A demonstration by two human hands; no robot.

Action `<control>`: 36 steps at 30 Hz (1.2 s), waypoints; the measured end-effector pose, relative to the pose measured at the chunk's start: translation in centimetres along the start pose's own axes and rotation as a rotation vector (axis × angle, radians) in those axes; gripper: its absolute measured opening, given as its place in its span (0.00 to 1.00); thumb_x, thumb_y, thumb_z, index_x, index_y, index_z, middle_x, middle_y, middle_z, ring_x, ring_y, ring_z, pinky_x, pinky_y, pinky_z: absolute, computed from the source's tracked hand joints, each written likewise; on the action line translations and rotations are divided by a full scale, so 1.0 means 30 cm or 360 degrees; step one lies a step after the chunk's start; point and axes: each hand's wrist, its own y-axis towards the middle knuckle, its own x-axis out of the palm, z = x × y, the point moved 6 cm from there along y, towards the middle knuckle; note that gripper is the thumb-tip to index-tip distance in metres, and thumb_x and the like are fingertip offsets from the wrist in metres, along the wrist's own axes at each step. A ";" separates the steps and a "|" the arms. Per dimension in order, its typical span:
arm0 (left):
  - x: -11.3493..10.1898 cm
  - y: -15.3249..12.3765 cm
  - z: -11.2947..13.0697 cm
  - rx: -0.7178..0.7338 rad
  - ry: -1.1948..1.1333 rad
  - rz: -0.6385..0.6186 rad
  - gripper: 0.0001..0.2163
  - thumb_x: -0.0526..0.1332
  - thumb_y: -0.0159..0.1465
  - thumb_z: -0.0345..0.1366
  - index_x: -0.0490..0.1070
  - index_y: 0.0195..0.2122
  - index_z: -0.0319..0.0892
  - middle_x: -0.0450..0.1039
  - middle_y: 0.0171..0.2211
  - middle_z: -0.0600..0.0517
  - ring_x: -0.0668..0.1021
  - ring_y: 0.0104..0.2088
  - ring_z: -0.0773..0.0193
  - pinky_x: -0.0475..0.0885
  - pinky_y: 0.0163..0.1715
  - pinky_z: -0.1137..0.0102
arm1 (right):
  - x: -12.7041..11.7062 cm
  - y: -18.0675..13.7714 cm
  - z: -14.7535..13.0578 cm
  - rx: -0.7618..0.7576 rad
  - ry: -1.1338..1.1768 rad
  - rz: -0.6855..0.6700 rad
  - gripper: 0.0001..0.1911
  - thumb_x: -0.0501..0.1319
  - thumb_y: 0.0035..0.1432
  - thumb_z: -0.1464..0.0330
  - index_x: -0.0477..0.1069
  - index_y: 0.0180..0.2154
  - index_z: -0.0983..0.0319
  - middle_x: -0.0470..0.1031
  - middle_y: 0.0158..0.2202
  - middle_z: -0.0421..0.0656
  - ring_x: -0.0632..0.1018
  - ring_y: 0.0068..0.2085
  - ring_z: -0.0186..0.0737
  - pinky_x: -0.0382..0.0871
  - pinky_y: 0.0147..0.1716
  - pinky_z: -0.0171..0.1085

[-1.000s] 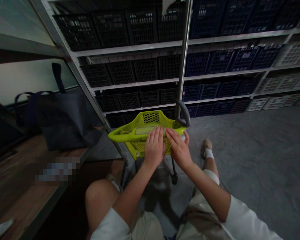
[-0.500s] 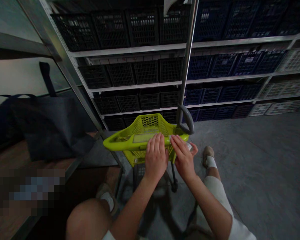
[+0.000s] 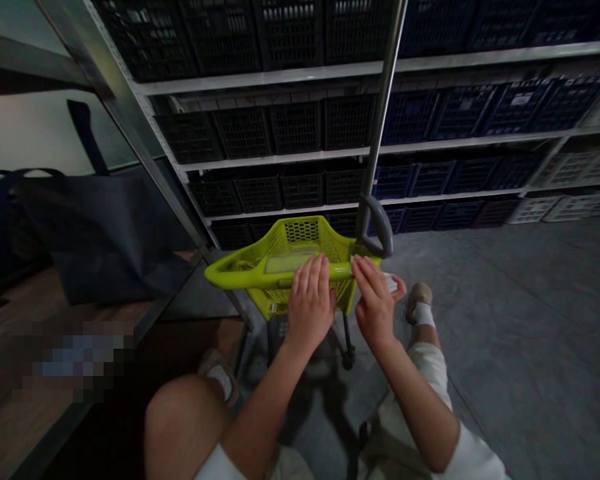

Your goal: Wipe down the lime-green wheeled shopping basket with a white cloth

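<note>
A small yellow-green shopping cart (image 3: 270, 307) stands in front of me, its perforated basket facing the shelves. My left hand (image 3: 310, 300) is closed over the middle of the cart's handle (image 3: 341, 272), fingers on top and thumb below. Just to its right, my right hand (image 3: 375, 300) presses on the same handle with fingers together. A crumpled white wipe or tissue (image 3: 391, 283) pokes out by its little finger, and a bit of white shows under the fingertips. The rest of it is hidden by the hand. A grey loop (image 3: 380, 230) at the foot of a metal pole rises beside the cart's right corner.
Racks of black crates (image 3: 300, 127) and blue crates (image 3: 460, 110) fill the wall ahead, with white crates (image 3: 555, 207) at right. On the left, a dark bag (image 3: 115, 233) sits on a brown bench (image 3: 10, 360). My feet are either side of the cart on grey floor (image 3: 530, 320).
My right hand has slid rightward along the handle with the white wipe, widening the gap to my left hand. The left hand keeps its place on the handle. The view has shifted slightly.
</note>
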 end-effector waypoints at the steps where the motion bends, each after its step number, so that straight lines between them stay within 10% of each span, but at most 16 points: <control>1: 0.000 0.002 0.002 -0.0011 -0.0005 -0.0016 0.26 0.56 0.67 0.31 0.57 0.65 0.28 0.65 0.64 0.36 0.67 0.65 0.49 0.60 0.66 0.54 | -0.009 -0.002 0.022 0.0071 -0.0024 0.0053 0.35 0.46 0.58 0.82 0.63 0.64 0.57 0.73 0.61 0.46 0.71 0.63 0.42 0.44 0.62 0.49; 9: 0.003 -0.013 -0.003 -0.0047 0.0028 -0.0022 0.25 0.52 0.68 0.31 0.56 0.66 0.30 0.64 0.65 0.38 0.66 0.66 0.50 0.59 0.66 0.54 | 0.032 -0.003 -0.085 -0.0138 0.0162 -0.0162 0.32 0.48 0.61 0.80 0.61 0.65 0.58 0.73 0.61 0.46 0.70 0.64 0.40 0.41 0.64 0.48; 15: 0.006 -0.009 -0.002 -0.0040 0.0028 -0.0069 0.28 0.56 0.67 0.33 0.55 0.67 0.28 0.63 0.66 0.36 0.65 0.66 0.48 0.59 0.67 0.53 | -0.006 -0.008 0.035 0.0149 -0.0004 0.0154 0.34 0.46 0.59 0.81 0.64 0.63 0.57 0.73 0.60 0.47 0.72 0.62 0.43 0.46 0.62 0.51; 22: 0.011 -0.020 -0.015 -0.0050 0.0068 -0.0049 0.25 0.51 0.69 0.30 0.55 0.67 0.32 0.65 0.65 0.38 0.66 0.66 0.52 0.61 0.66 0.54 | 0.046 0.007 -0.120 -0.0062 0.0173 -0.0086 0.31 0.48 0.60 0.79 0.64 0.63 0.59 0.74 0.60 0.47 0.71 0.63 0.41 0.43 0.64 0.48; 30: -0.006 -0.016 -0.013 -0.0035 -0.0003 -0.0100 0.28 0.54 0.67 0.31 0.52 0.68 0.31 0.62 0.66 0.37 0.65 0.67 0.49 0.58 0.67 0.53 | -0.004 -0.012 0.026 0.0203 -0.0009 0.0221 0.34 0.46 0.58 0.81 0.66 0.62 0.56 0.75 0.59 0.46 0.74 0.61 0.44 0.47 0.63 0.53; 36: -0.004 -0.023 -0.019 -0.0024 0.0002 -0.0127 0.29 0.52 0.68 0.31 0.49 0.70 0.31 0.58 0.69 0.38 0.60 0.70 0.52 0.57 0.68 0.54 | 0.039 -0.010 -0.101 -0.0172 0.0187 -0.0169 0.34 0.48 0.59 0.79 0.60 0.66 0.57 0.73 0.61 0.47 0.71 0.63 0.42 0.44 0.65 0.49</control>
